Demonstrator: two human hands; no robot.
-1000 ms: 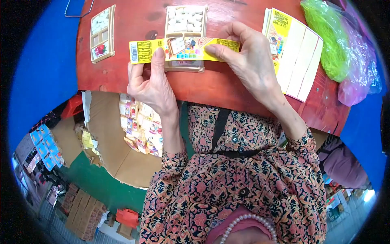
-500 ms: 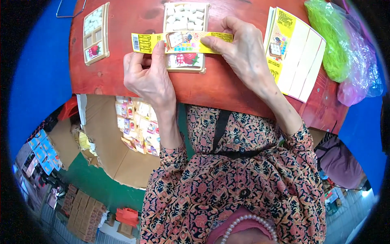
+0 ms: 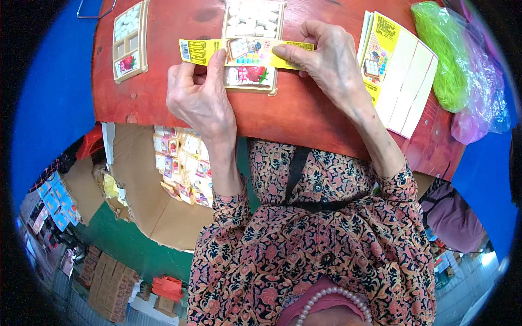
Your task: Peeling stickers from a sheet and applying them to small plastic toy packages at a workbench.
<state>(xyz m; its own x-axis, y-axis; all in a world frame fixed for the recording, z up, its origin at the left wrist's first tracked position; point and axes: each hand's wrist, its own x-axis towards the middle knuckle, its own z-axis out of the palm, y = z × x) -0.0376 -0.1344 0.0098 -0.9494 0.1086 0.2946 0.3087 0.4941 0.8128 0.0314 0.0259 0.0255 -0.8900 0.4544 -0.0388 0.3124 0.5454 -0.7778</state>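
Observation:
A long yellow printed paper strip [image 3: 251, 51] lies across the middle of a small cream tray [image 3: 274, 91]. White pillow-shaped pieces [image 3: 253, 19] fill the tray's far part, and a packet with a strawberry picture [image 3: 246, 76] shows in its near part. My left hand [image 3: 200, 98] pinches the strip left of its middle, thumb on top and fingers beneath. At the strip's right end my right hand [image 3: 331, 62] grips it between thumb and fingers. What lies under the strip is hidden.
To the left lies a similar tray [image 3: 143, 41] with white pieces and a strawberry packet. Stacked printed sheets [image 3: 408, 76] sit at right, beside a bright green mesh bundle [image 3: 440, 54] and clear plastic bags [image 3: 478, 103]. Below the table edge, a cardboard box [image 3: 136, 179] holds several filled trays [image 3: 187, 165].
The strip and the tray beneath have shifted slightly up in the picture, as have the trays and table around them. Both hands keep their hold on the strip.

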